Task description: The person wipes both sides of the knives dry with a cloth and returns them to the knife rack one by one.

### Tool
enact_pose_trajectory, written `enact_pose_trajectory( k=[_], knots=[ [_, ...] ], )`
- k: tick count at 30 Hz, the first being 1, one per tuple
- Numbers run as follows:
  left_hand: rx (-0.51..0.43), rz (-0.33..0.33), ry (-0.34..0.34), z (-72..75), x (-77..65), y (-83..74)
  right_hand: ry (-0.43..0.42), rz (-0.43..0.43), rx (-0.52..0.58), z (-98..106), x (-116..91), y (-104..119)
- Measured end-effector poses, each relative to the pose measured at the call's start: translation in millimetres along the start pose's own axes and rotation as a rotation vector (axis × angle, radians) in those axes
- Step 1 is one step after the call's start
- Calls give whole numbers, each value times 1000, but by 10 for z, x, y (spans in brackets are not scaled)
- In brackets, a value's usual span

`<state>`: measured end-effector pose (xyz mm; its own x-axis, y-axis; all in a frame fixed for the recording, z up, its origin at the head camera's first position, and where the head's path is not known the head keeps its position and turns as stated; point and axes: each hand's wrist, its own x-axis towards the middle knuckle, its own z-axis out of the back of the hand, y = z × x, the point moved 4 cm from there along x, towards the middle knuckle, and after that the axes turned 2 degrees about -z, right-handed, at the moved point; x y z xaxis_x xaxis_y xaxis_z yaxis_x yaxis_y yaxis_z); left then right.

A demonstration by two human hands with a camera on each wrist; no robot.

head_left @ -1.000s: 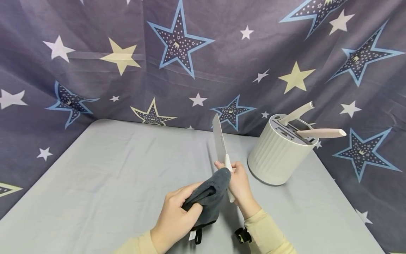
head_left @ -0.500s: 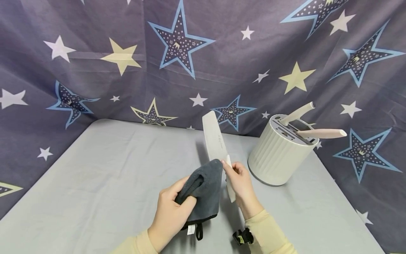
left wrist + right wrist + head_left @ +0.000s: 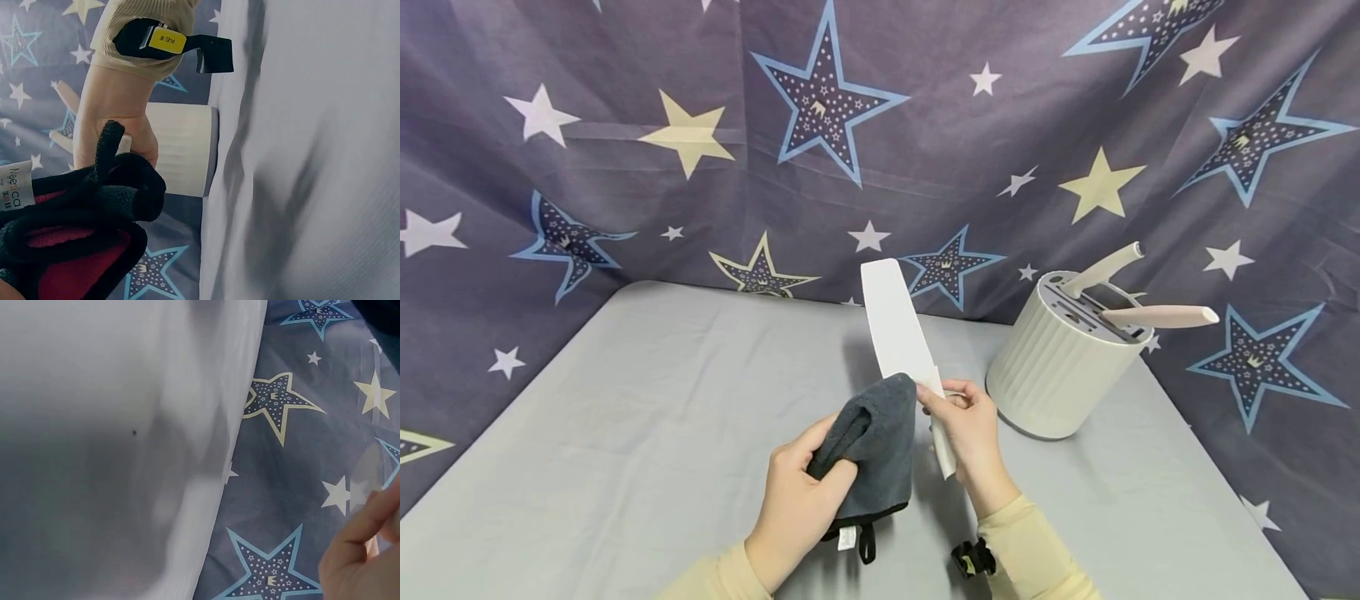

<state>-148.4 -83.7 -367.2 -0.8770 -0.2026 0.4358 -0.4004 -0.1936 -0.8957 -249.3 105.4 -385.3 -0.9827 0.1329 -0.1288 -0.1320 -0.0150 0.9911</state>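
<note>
Over the table, my right hand point(image 3: 970, 433) grips the white handle of a cleaver point(image 3: 891, 321). Its broad, pale blade points up and away, its flat side catching the light. My left hand point(image 3: 801, 496) holds a folded dark grey cloth point(image 3: 880, 450), thumb on top. The cloth has black edging, a loop and a white tag; its top corner overlaps the blade's base near the handle. In the left wrist view red lining shows inside the folded cloth point(image 3: 134, 194). The right wrist view catches only part of the right hand point(image 3: 362, 556) and a pale strip of blade.
A cream ribbed knife block point(image 3: 1052, 367) stands at the right rear of the table, with a cream knife handle point(image 3: 1105, 268) and a pinkish knife handle point(image 3: 1161, 315) sticking out. A star-patterned curtain point(image 3: 820, 200) hangs behind the grey-covered table point(image 3: 625, 417).
The cleaver has turned from nearly edge-on to showing its flat side, its tip swinging left. My left hand and the cloth have shifted slightly left. The right fingers have moved on the handle.
</note>
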Motion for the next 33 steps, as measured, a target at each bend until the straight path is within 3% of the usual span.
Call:
enact_pose_trajectory(
  k=[9, 15, 24, 33],
  knots=[
    [-5, -47, -15, 3, 6, 6, 33, 14, 138, -64, -33, 9],
    [-4, -14, -9, 2, 5, 26, 90, 18, 222, -120, -57, 1],
    [68, -60, -21, -20, -5, 43, 136, 12, 244, -156, -87, -9],
    [156, -33, -21, -69, 41, 22, 149, -9, 217, -204, -148, -22]
  ],
)
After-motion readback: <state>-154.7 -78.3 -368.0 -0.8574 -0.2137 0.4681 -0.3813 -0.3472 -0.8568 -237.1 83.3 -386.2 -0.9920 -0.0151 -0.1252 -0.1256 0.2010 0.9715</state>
